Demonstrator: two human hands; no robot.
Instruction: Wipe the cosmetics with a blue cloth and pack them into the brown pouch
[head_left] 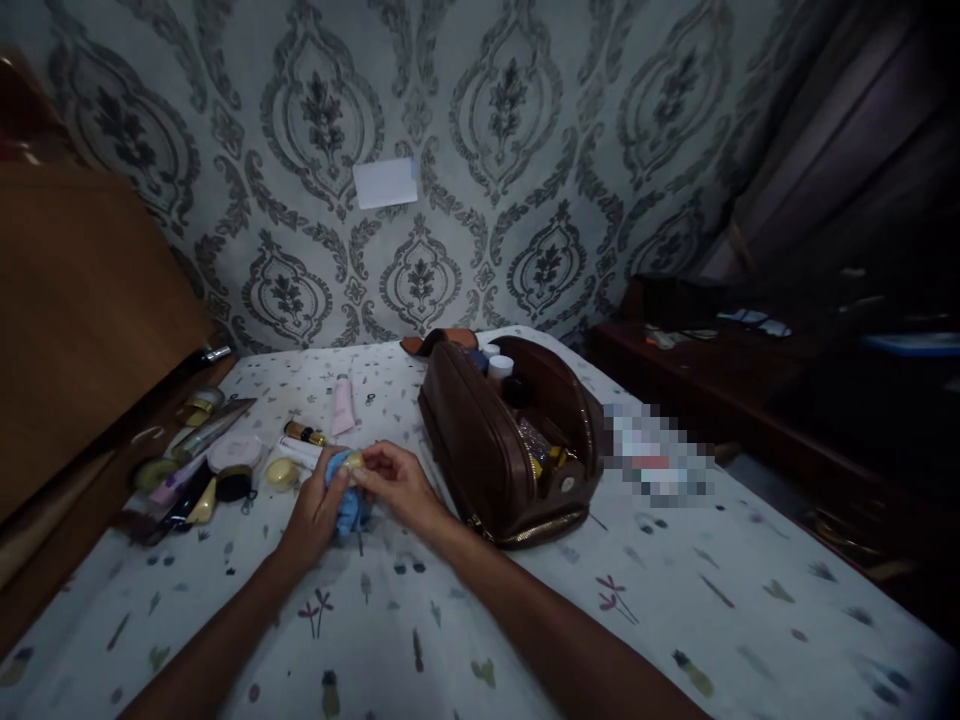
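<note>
My left hand (315, 510) is closed around a crumpled blue cloth (349, 510). A small round yellowish item (353, 461), perhaps a jar or lid, sits at the top of the cloth between my hands. The fingers of my right hand (405, 487) pinch at this item from the right. Just left of my hands lies a round pale-yellow container (282, 474). Behind them are a white tube (298, 451), a dark bottle with gold parts (303, 432) and a pink tube (343, 406). An unzipped brown leather bag (472, 435) stands to the right.
White-capped containers (500, 368) and other items show inside the bag. Several cosmetics, among them a black-lidded jar (234, 484), crowd the left side by a wooden panel (90, 330). A brown strap (450, 340) lies behind the bag. Dark furniture (675, 390) borders the right side.
</note>
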